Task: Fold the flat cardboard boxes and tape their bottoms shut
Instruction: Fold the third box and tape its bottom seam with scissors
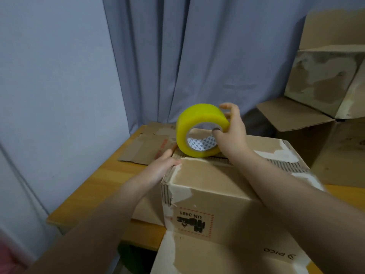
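Cardboard box (207,186) bears right hand (230,133) gripping tape roll (197,119), left hand (160,167) pressing flat; stacked boxes (320,80) beside.

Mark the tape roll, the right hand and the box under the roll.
tape roll (199,115): head view, yellow outer band.
right hand (231,133): head view, back of hand.
box (209,177): head view, upturned face.
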### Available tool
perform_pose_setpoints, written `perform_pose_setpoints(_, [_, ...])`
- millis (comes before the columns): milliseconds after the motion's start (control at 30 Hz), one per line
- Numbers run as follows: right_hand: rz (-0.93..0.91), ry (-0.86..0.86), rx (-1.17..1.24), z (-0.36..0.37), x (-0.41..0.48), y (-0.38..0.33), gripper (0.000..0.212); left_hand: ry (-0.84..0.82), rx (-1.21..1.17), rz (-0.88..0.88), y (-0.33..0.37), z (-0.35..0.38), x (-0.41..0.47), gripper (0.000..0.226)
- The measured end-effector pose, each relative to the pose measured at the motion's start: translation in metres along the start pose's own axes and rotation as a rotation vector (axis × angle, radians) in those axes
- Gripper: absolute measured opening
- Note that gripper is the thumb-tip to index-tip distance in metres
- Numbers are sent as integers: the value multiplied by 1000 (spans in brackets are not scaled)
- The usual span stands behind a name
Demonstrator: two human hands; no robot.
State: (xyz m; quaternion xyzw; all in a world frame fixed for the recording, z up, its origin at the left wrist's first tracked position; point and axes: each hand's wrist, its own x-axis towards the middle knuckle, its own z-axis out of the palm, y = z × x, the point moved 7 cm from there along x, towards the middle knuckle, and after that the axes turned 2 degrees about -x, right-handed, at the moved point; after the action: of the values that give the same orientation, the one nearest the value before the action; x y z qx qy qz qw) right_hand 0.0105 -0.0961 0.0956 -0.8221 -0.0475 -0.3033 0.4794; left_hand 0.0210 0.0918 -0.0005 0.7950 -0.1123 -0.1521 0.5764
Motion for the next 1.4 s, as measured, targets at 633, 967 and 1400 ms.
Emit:
perform_pose_setpoints(633, [-506,-326,-1311,-85,-11,-42,47,-61,805,126,44,14,-4,65])
perform_pose_setpoints(967, [-422,-296,-684,-106,-4,-21,55,-178,1202,88,53,54,5,74])
perform_pose_setpoints(1400, [-676,-454,-1491,-133,-16,-41,51,-191,1210,48,49,49,11,83])
